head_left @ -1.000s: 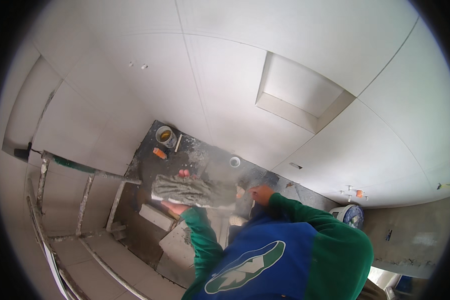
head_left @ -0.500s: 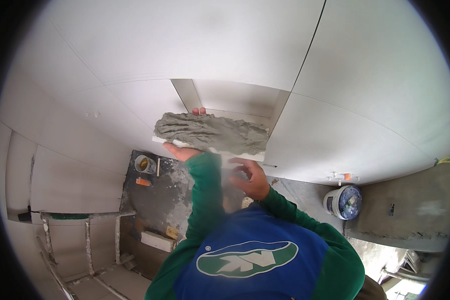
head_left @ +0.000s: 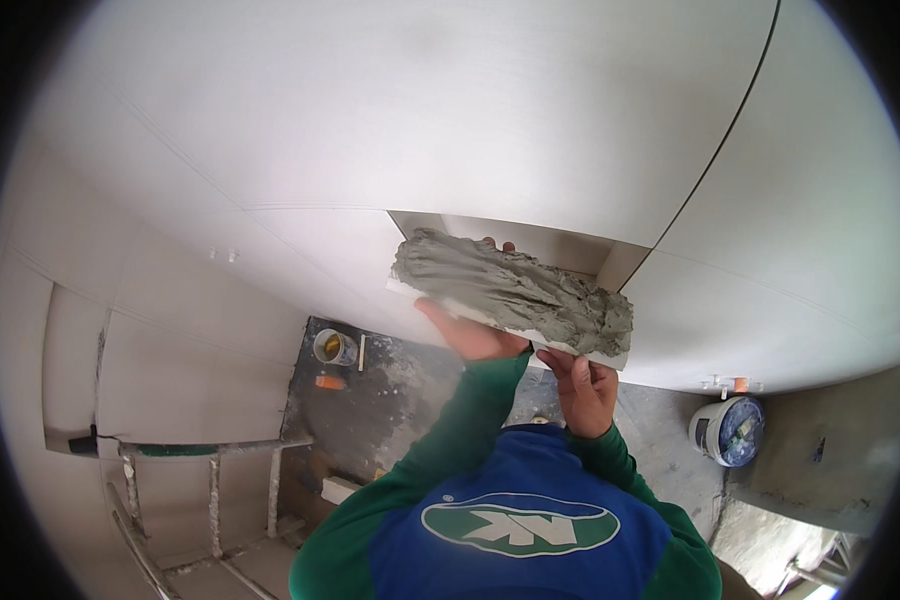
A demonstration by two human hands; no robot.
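Note:
A narrow white tile strip (head_left: 608, 360) carries a thick, ridged layer of grey mortar (head_left: 510, 290) on its upper face. My left hand (head_left: 460, 328) supports it from below, the palm under the near edge and two fingertips showing past the far edge. At the strip's near right edge, the thumb and fingers of my right hand (head_left: 585, 392) close on the white border. The strip tilts down to the right, in front of a rectangular recess (head_left: 560, 250) in the white tiled wall. Most of my left fingers are hidden beneath the strip.
On the stained floor to the left stand a small white bucket (head_left: 334, 347) and an orange object (head_left: 330, 382). A larger white bucket (head_left: 708, 432) with a bluish inside is at the right wall. A paint-spattered metal frame (head_left: 215, 500) stands lower left.
My right hand has come up from below the strip and now grips its near right edge. The strip has tilted further down at its right end. The whole view has shifted.

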